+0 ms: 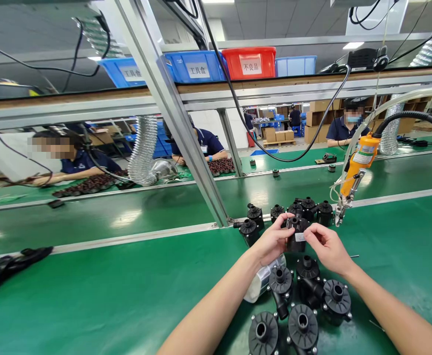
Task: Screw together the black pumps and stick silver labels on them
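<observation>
A black pump [294,241] is held above the green bench mat, with my left hand [274,240] wrapped round its left side. On the pump's front is a small white label [300,237]. My right hand [326,245] pinches at the label's right edge, thumb and forefinger together. Behind the held pump stand several more black pumps [324,213]. Nearer to me is another group of black pumps [303,326], their round ribbed tops facing up. A roll of clear, shiny material [256,287] lies under my left wrist.
An orange power screwdriver [360,158] hangs at the right behind the pumps. A slanted metal post [186,128] rises left of centre. Black cloth [9,266] lies at far left. Across the line, people [86,158] work beside dark parts [90,185]. Bins [249,63] sit overhead.
</observation>
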`<state>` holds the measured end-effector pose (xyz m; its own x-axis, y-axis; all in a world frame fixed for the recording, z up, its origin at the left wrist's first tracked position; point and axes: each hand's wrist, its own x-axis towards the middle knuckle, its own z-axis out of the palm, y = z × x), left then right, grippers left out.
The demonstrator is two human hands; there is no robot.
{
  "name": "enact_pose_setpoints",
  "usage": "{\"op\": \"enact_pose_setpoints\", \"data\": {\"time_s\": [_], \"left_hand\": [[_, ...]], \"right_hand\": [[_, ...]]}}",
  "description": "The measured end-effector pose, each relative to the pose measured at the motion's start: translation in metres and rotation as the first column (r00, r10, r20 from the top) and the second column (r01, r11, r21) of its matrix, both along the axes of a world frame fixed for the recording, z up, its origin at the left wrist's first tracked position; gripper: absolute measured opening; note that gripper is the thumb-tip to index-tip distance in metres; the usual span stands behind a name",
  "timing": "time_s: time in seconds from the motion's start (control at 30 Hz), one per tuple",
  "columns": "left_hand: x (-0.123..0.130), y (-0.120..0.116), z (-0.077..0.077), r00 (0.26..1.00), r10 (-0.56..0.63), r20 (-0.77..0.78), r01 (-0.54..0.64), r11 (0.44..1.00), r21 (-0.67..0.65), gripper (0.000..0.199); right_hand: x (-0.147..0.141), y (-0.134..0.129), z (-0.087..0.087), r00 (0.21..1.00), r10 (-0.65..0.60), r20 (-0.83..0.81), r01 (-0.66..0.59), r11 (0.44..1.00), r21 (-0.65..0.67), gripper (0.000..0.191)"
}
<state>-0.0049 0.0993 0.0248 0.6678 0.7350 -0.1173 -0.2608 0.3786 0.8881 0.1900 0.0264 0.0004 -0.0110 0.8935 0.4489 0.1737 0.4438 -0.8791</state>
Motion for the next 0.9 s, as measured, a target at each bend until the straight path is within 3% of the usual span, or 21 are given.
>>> {"op": "enact_pose_setpoints", "data": {"time_s": [0.2,0.63,0.77,0.9], "left_hand": [[0.005,-0.002,-0.001,0.999,0.036,0.027,-0.035,0.999,-0.009,0.053],[0.009,-0.007,0.001,0.998,0.061,0.031,-0.061,0.998,0.010,0.059],[0.009,-0.008,0.001,0.997,0.065,0.029,-0.066,0.998,0.021,0.060],[0.008,-0.008,0.002,0.998,0.046,0.033,-0.047,0.998,0.029,0.060]], "right_hand": [[-0.008,-0.001,-0.005,0.998,-0.063,0.027,0.063,0.998,-0.002,0.038],[-0.007,-0.006,0.005,0.961,-0.185,0.207,0.152,0.974,0.168,0.028],[-0.005,-0.008,0.009,0.883,-0.278,0.379,0.151,0.931,0.332,0.026],[0.002,-0.009,0.013,0.694,-0.432,0.577,0.124,0.860,0.495,0.027]]}}
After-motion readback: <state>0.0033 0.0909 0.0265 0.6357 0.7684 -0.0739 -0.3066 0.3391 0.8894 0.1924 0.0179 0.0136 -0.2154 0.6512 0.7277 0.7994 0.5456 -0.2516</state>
